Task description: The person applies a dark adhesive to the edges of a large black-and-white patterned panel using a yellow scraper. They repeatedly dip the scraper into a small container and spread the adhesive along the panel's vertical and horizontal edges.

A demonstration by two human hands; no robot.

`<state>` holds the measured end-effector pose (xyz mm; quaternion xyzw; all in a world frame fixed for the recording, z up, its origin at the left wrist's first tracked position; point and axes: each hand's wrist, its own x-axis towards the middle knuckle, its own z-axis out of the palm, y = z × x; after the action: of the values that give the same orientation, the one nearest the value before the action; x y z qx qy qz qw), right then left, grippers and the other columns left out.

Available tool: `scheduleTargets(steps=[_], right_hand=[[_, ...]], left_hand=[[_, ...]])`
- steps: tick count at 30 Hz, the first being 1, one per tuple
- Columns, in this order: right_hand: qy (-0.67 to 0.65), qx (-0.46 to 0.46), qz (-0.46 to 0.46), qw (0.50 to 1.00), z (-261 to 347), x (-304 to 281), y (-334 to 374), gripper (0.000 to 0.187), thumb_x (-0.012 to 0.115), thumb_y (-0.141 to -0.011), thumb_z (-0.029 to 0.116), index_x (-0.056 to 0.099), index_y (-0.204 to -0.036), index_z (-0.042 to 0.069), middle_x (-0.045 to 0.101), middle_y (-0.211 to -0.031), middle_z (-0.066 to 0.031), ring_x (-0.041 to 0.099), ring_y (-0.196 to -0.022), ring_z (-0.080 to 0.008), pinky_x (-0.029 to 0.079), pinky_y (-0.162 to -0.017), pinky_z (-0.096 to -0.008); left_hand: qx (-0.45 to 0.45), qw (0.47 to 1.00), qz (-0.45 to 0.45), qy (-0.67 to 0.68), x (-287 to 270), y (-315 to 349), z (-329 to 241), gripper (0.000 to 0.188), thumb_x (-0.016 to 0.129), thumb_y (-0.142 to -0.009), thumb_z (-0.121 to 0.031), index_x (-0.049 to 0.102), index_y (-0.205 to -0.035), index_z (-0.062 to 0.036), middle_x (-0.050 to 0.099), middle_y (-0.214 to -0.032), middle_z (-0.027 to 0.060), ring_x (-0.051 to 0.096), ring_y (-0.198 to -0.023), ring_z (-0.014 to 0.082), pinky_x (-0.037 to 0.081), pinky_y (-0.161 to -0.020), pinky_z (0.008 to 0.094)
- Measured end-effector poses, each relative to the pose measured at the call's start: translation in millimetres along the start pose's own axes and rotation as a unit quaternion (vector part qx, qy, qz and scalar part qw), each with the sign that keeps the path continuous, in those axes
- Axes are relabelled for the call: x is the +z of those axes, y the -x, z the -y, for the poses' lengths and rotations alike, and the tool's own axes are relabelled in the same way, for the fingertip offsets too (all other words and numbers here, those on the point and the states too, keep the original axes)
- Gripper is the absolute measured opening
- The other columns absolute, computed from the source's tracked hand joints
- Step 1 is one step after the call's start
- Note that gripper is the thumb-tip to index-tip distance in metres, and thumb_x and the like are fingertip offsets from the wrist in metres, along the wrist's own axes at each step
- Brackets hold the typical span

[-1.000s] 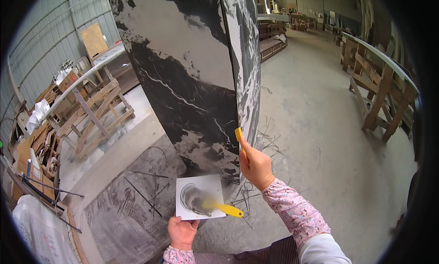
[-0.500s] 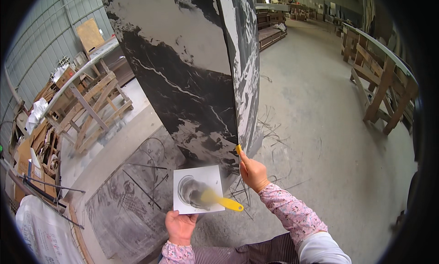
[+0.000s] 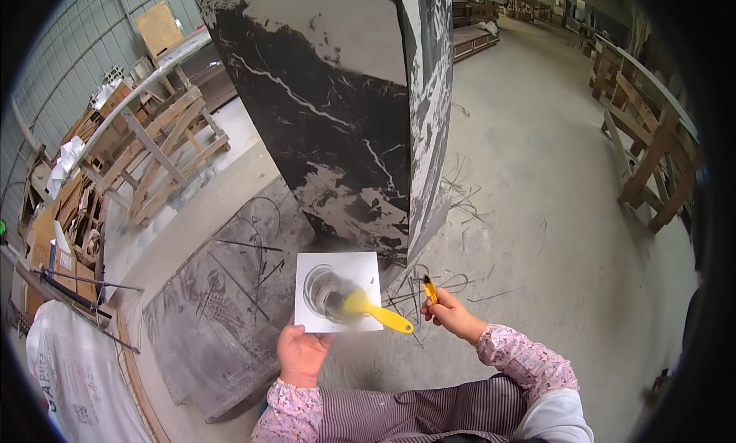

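Observation:
My left hand (image 3: 301, 356) grips the lower edge of a white square board (image 3: 308, 318), its fingers underneath. Grey-black paste (image 3: 326, 286) is smeared in rings over the board. Across it lies a yellow-handled spatula (image 3: 392, 319), its blade end in the paste and its handle jutting past the right edge. To the right, my right hand (image 3: 454, 317) is closed on a small yellow scraper (image 3: 431, 291) with something dark at its tip. That scraper is apart from both board and slab. Beyond the board rises a tall black stone panel (image 3: 322, 121) with grey patches and white veins, meeting a second face at a vertical corner.
Wooden trestles (image 3: 157, 155) carry a slab at left; another wooden trestle (image 3: 648, 151) stands at right. Dark strips (image 3: 460, 197) litter the floor by the panel's base. A dusty flat sheet (image 3: 207, 305) lies left of the board, near a white sack (image 3: 73, 374).
My right hand has drawn the small scraper away from the panel's corner, downward and to the right. The board has risen slightly in view, and the whole view has shifted a little.

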<state>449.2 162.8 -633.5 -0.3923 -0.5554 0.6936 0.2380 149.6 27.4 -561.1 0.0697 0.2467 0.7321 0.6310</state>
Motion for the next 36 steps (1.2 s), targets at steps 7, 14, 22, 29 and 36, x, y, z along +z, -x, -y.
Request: scheduleTargets(steps=[7, 14, 22, 29, 36], right_hand=[[0.05, -0.05, 0.127, 0.989, 35.9, 39.4, 25.1, 0.036, 0.074, -0.085, 0.021, 0.052, -0.109, 0.005, 0.062, -0.102, -0.0048, 0.056, -0.082, -0.0099, 0.048, -0.073, -0.0272], [0.324, -0.234, 0.029, 0.916, 84.4, 52.9, 37.3, 0.034, 0.072, -0.083, 0.015, 0.065, -0.114, 0.004, 0.064, -0.078, -0.0084, 0.06, -0.064, -0.0132, 0.049, -0.06, -0.0258], [0.404, -0.27, 0.032, 0.873, 115.1, 64.6, 37.0, 0.027, 0.067, -0.078, 0.017, 0.071, -0.103, 0.007, 0.066, -0.071, -0.0117, 0.063, -0.061, -0.0264, 0.051, -0.058, -0.0343], [0.39, -0.141, 0.103, 0.904, 99.5, 40.8, 25.7, 0.026, 0.067, -0.081, 0.026, 0.071, -0.099, 0.008, 0.065, -0.068, -0.0129, 0.063, -0.06, -0.0263, 0.05, -0.057, -0.0361], [-0.064, -0.046, 0.016, 0.997, 55.8, -35.9, 0.8, 0.03, 0.062, -0.093, 0.014, 0.06, -0.12, 0.003, 0.064, -0.102, -0.0016, 0.058, -0.095, -0.0102, 0.045, -0.087, -0.0266]], left_hand=[[-0.001, 0.997, -0.018, -0.071, 9.3, 5.0, 12.2, 0.055, 0.049, -0.079, -0.008, 0.044, -0.134, -0.0011, 0.057, -0.125, 0.0167, 0.059, -0.113, 0.032, 0.055, -0.091, 0.0486], [-0.011, 0.987, -0.017, -0.16, 14.1, 11.4, 15.4, 0.064, 0.048, -0.078, -0.005, 0.038, -0.14, 0.0029, 0.053, -0.131, 0.017, 0.054, -0.119, 0.0328, 0.046, -0.099, 0.0479], [-0.008, 0.985, -0.004, -0.172, 20.5, 13.2, 19.2, 0.065, 0.049, -0.077, -0.006, 0.035, -0.14, 0.0051, 0.056, -0.125, 0.0187, 0.062, -0.108, 0.0291, 0.057, -0.086, 0.0422], [-0.021, 0.982, -0.034, -0.182, 9.3, 7.9, 18.4, 0.066, 0.05, -0.077, -0.008, 0.035, -0.141, 0.0032, 0.056, -0.126, 0.0183, 0.061, -0.108, 0.0304, 0.057, -0.087, 0.0433], [-0.011, 0.986, -0.059, -0.154, 9.3, 11.1, 6.6, 0.064, 0.051, -0.078, -0.01, 0.039, -0.14, -0.0028, 0.054, -0.129, 0.0161, 0.056, -0.116, 0.0325, 0.055, -0.088, 0.049]])
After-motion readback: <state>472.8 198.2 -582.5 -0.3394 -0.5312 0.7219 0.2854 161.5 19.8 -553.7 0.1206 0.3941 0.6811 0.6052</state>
